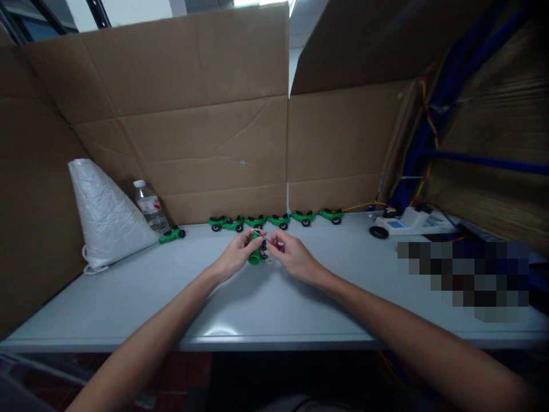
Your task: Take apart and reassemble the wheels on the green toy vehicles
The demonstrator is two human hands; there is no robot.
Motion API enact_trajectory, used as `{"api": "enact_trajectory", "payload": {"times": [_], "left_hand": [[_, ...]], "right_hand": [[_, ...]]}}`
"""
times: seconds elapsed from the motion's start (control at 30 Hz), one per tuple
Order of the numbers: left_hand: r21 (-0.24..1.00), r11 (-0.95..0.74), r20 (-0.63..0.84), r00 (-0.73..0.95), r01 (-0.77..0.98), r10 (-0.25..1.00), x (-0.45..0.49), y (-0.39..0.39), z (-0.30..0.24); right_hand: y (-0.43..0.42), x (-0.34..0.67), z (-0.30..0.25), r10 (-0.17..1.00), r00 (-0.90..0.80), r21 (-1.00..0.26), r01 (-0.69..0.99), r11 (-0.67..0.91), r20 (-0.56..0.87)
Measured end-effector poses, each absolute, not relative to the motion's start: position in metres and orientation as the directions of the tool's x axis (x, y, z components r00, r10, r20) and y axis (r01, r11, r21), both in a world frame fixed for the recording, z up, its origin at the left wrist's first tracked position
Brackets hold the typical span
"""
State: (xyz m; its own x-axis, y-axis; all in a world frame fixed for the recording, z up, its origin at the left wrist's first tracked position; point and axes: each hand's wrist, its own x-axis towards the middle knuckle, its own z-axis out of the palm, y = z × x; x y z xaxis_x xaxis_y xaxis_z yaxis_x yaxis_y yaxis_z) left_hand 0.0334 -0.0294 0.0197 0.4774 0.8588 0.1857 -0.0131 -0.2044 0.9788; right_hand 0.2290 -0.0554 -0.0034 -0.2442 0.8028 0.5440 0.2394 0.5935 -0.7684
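My left hand (238, 252) is closed around a small green toy car body (255, 256), held just above the grey table (240, 309). My right hand (289, 252) pinches a small dark part with a thin metal pin at the car's right side; I cannot make out the part exactly. Both hands meet at the middle of the table. Behind them a row of several finished green toy cars (278, 219) with black wheels stands along the cardboard wall. One more green car (172, 234) sits apart at the left.
A white woven sack (105, 214) and a plastic water bottle (151, 210) stand at the back left. A white device (407, 222) with cables and a loose black wheel (378, 232) lies at the right. Cardboard walls (206, 143) enclose the table.
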Motion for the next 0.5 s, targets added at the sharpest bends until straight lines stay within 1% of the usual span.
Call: {"api": "enact_trajectory", "payload": {"times": [0.23, 0.5], "left_hand": [[0.981, -0.19, 0.181, 0.502, -0.034, 0.846, 0.0341, -0.0307, 0.0204], [0.989, -0.132, 0.149, 0.524, -0.07, 0.839, 0.0343, -0.0301, 0.0201]], "right_hand": [[-0.0586, 0.2313, 0.0009, 0.776, -0.256, -0.714, 0.304, 0.631, 0.576], [-0.0593, 0.2372, -0.0005, 0.681, -0.351, -0.56, 0.393, 0.73, 0.642]]}}
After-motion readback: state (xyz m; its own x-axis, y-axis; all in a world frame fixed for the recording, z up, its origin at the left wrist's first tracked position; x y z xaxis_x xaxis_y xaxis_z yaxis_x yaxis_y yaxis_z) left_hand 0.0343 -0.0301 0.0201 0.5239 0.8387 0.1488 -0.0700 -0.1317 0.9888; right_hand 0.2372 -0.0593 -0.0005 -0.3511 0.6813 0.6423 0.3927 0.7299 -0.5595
